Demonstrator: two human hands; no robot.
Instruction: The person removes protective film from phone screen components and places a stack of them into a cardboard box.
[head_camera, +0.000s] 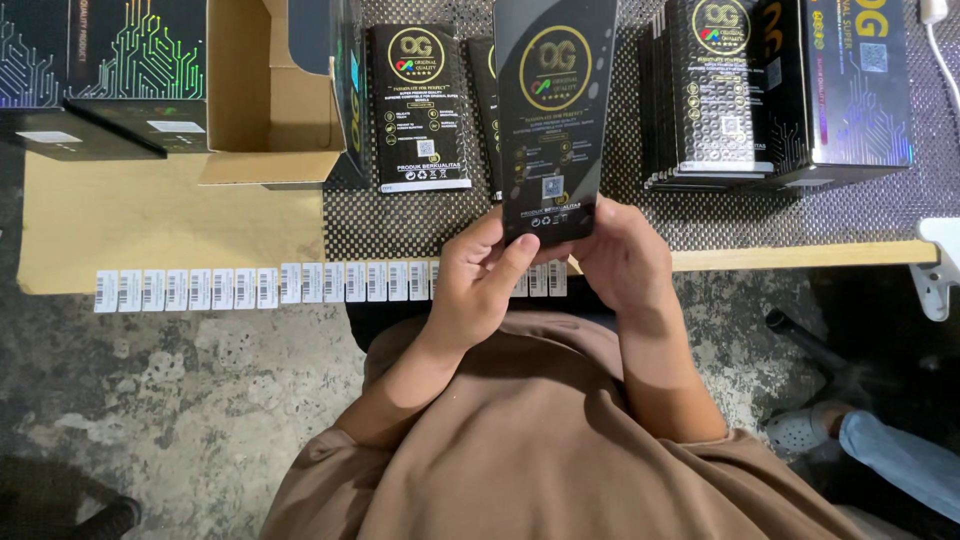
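Observation:
Both my hands hold up one flat black packet (553, 110) with a gold round emblem, its printed face toward me. My left hand (480, 280) grips its lower left corner, thumb lying across the bottom edge. My right hand (622, 255) holds the lower right corner from behind. Just under the hands, a row of small white barcode stickers (300, 284) hangs along the table's front edge. Two similar black packets (418, 105) lie flat on the dotted mat (400, 220) behind.
An open cardboard box (275, 95) stands at the back left beside dark printed boxes (100, 60). Stacks of black packets (705, 90) and a tall dark box (860, 80) stand at the back right. Another person's shoe and trouser leg (870, 445) show at lower right.

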